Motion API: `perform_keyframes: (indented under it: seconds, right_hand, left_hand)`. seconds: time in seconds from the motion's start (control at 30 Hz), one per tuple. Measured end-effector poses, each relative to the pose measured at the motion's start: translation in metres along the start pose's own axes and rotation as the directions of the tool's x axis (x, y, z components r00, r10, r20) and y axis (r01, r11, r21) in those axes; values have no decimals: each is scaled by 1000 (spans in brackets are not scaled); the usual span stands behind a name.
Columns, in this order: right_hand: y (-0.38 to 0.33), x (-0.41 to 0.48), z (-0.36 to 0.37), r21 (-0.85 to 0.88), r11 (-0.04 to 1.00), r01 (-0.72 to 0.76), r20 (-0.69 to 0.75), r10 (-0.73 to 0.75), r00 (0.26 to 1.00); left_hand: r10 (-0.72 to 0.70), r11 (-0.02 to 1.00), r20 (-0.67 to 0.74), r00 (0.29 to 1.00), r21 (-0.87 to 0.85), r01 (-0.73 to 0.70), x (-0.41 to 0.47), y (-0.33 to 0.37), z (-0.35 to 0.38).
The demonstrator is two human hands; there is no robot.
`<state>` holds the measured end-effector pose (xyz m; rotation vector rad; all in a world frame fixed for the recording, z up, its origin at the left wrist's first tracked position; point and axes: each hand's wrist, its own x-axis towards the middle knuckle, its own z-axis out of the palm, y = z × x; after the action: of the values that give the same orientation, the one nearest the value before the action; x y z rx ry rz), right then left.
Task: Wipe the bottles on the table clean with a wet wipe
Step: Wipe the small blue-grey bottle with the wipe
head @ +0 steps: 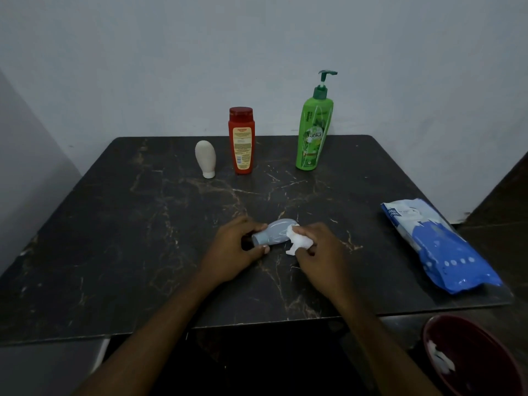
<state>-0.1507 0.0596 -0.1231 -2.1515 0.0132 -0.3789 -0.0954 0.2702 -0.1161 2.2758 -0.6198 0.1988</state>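
**Head view: small grey bottle held sideways, wipe pressed on it, 3 more standing at the back**

So the grey bottle (278,232) is the little one. It's a rounded, squat, pale blue-grey thing with a slightly lighter cap, held on its side low over the near middle of the dark marbled table (143,238). I can't tell if it's touching the top. The cap end points left and the fat end points right. There's a faint sheen on the body, but it's too dim to read any label.

The left hand (237,250) has its thumb and fingers curled round the cap end. The right hand (320,250) has a bunched-up white wet wipe (300,241) pinched in its fingers, and the wad is pressed against the bottle's fat end.

The other 3 bottles stand upright along the far edge:
- The white bottle (205,158) is on the left, egg-shaped and resting on its cap.
- The red bottle (241,140) is just beside it, with its printed yellow back label facing this way.
- The green pump bottle (313,130) is further right and is the tallest of the lot.

The blue and white wipes pack (440,247) lies flat on the right side of the table, well apart from the hands. Below the table's near right corner there's a dark red bin (480,355) with a crumpled white wipe (441,360) in it.
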Motion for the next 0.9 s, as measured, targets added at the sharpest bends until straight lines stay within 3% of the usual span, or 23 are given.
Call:
perform_keyframes:
  seconds: [0.13, 0.2, 0.47, 0.63, 0.8, 0.9]
  right_hand:
    - [4, -1, 0, -175, 969, 175, 53, -169, 984]
    - [5, 2, 1, -222, 957, 187, 47, -181, 982]
    - [-3, 5, 9, -202, 975, 92, -77, -110, 991]
    - [-22, -11, 32, -170, 965, 200, -31, -208, 978]
    - [-7, 5, 13, -232, 972, 30, -112, -57, 992]
    - [3, 12, 1, -146, 988, -57, -131, 37, 991]
  left_hand:
    - [10, 1000, -8, 1000, -16, -10, -2, -2, 0]
    - [7, 1000, -27, 1000, -29, -8, -3, -2, 0]
    - [-2, 999, -48, 999, -33, 1, -6, -1, 1]
    - [18, 999, -35, 999, -32, -19, -6, -2, 1]
    - [19, 999, -36, 999, -50, -21, -5, -3, 0]
    - [12, 998, -37, 999, -58, -14, -5, -3, 1]
